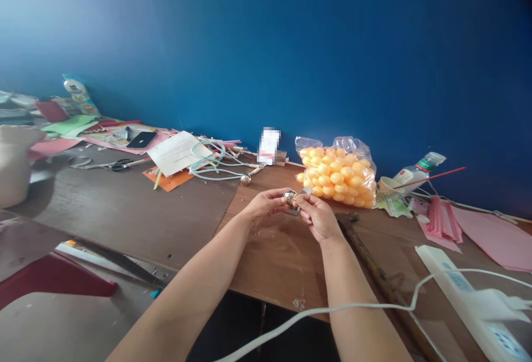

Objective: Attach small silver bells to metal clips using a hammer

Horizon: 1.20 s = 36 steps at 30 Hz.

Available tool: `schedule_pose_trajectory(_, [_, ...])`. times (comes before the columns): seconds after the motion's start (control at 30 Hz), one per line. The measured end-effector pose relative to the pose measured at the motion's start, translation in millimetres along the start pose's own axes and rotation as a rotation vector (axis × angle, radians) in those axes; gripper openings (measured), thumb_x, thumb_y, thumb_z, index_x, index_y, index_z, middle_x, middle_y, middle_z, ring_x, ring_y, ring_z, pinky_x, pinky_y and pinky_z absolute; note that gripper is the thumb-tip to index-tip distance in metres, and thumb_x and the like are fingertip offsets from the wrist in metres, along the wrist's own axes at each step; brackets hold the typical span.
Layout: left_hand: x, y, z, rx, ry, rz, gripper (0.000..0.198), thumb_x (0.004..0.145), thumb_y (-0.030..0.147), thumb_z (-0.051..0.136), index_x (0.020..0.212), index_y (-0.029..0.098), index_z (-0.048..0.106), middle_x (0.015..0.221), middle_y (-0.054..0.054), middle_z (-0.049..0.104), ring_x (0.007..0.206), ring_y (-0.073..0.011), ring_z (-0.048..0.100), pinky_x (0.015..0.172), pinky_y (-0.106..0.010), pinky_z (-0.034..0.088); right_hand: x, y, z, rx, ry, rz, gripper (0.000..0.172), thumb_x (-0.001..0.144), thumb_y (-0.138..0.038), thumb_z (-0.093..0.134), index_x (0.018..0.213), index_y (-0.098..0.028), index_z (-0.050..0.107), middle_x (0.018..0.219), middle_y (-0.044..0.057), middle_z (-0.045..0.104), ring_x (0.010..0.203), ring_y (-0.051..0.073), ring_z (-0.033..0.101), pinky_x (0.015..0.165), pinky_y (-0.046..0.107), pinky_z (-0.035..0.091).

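Over the brown wooden table, my left hand (269, 203) pinches a small shiny metallic ball (290, 197) between thumb and fingers. My right hand (318, 215) is closed right beside the ball, thumb against bent forefinger. Whatever small piece it grips is too small to make out. A similar shiny ball (245, 179) lies farther back to the left, by the end of a looped pale blue cord (211, 177). Just behind my hands sits a clear plastic bag of yellow-orange balls (337, 176).
A white cable (316, 311) crosses over my right forearm near a white power strip (451, 279). To the right are pink papers (494, 234), a paper cup (388, 187) and a bottle (418, 172). Scissors (118, 164) and a phone (142, 139) lie left.
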<state>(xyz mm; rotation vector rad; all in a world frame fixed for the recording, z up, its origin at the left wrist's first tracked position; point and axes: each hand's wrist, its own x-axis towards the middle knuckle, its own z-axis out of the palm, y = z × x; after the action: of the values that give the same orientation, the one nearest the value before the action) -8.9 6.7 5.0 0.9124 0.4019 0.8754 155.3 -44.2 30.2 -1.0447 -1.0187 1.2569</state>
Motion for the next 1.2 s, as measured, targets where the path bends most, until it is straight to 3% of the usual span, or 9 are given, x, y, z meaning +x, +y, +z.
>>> schedule_pose_trajectory(0.7, [-0.3,3.4,3.1,0.044,0.059,-0.021,0.051,0.064,0.025,0.082,0.111,0.014,0.067,0.105,-0.011,0.069,0.090,-0.0172,0.066,0.092,-0.034,0.046,-0.4,-0.1,0.2,-0.047,0.013,-0.005,0.025,0.065,-0.037,0.077,0.075,-0.017,0.065,0.074,0.002,0.065,0.042,0.003,0.033,0.037,0.021,0.018])
schedule_pose_trajectory(1.2, [0.6,1.8,1.1,0.063,0.026,-0.005,0.051,0.066,0.028,0.080,0.112,0.014,0.067,0.107,-0.012,0.068,0.092,-0.0179,0.065,0.091,-0.033,0.046,0.1,1.8,0.4,-0.040,0.018,-0.022,0.023,0.066,-0.036,0.076,0.075,-0.018,0.065,0.074,0.002,0.065,0.043,0.003,0.033,0.038,0.021,0.019])
